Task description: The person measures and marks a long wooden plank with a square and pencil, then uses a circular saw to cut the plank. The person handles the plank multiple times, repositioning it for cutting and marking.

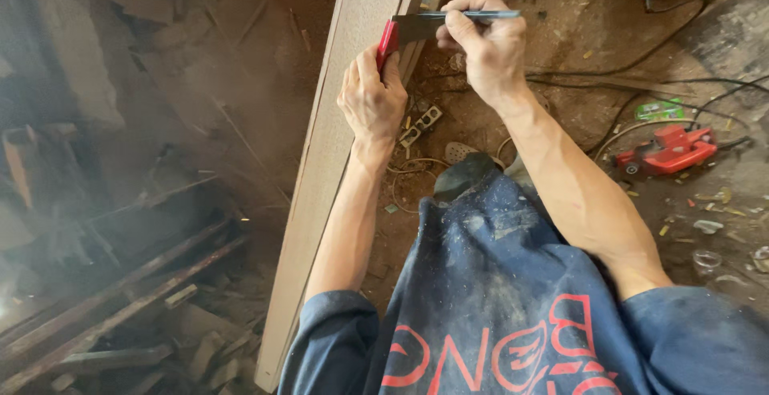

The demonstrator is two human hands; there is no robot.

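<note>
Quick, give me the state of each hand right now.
Left hand: closed on the red handle of the try square, pressed against the wooden plank.
Right hand: closed on a pencil, tip at the square's blade.

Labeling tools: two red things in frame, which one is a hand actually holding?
The red-handled square, pressed against the plank by the left hand. The other, a red power tool, lies untouched on the dirt floor at right.

Plank (336, 147): pale raw wood, matt. Try square (404, 30): glossy red handle, dull metal blade.
</note>
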